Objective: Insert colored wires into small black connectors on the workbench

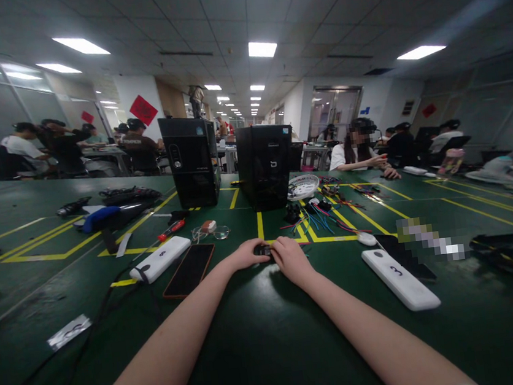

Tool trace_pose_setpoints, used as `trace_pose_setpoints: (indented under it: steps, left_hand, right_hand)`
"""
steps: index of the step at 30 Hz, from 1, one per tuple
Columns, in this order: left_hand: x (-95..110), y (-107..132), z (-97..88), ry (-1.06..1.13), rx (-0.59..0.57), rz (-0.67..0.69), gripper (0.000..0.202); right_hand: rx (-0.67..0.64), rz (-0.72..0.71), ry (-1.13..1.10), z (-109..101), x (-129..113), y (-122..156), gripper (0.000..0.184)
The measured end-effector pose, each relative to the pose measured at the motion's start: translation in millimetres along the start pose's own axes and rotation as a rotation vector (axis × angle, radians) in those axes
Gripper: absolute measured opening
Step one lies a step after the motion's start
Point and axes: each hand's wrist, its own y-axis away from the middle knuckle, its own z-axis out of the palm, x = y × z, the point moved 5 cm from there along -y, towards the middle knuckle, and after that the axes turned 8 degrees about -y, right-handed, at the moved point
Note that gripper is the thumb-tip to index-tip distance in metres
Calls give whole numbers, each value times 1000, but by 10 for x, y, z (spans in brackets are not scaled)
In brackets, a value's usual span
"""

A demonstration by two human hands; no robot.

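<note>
Both arms reach forward over the dark green table (pixel 255 341). Between my hands is a small black part (pixel 263 251), too small to make out its kind. My left hand (pixel 246 254) grips its left side with thumb and fingers. On the right side, my right hand (pixel 290 259) pinches it, fingers bent and close together. A black phone (pixel 189 270) with an orange-brown edge lies left of my left hand, beside a white power bank (pixel 161 259). Eyeglasses (pixel 212 232) rest just beyond the phone. Behind my hands stand two black computer towers (pixel 266 165) (pixel 191 163).
Coloured cables (pixel 319 217) and a white basket (pixel 303 186) lie beyond my right hand. Nearer right are another white power bank (pixel 400 280) and a dark phone (pixel 405 257). A red screwdriver (pixel 171 230) lies left. A person (pixel 353 150) sits across the table.
</note>
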Motion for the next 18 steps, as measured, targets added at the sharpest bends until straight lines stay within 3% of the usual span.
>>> trace_pose_setpoints:
  steps: [4, 7, 9, 14, 18]
  left_hand:
    - [-75, -12, 16, 31, 33, -37, 39]
    - [-97, -15, 27, 34, 38, -54, 40]
    - [-86, -12, 24, 29, 38, -51, 40]
    - [7, 9, -6, -13, 18, 26, 42]
    - [54, 14, -16, -43, -1, 97, 40]
  right_hand:
    - [-186, -135, -77, 84, -141, 60, 12]
    - [-260, -162, -102, 151, -214, 85, 11]
    - [-227, -148, -107, 139, -215, 74, 14]
    - [4, 17, -30, -26, -9, 21, 18]
    - [16, 58, 10, -29, 100, 6, 17]
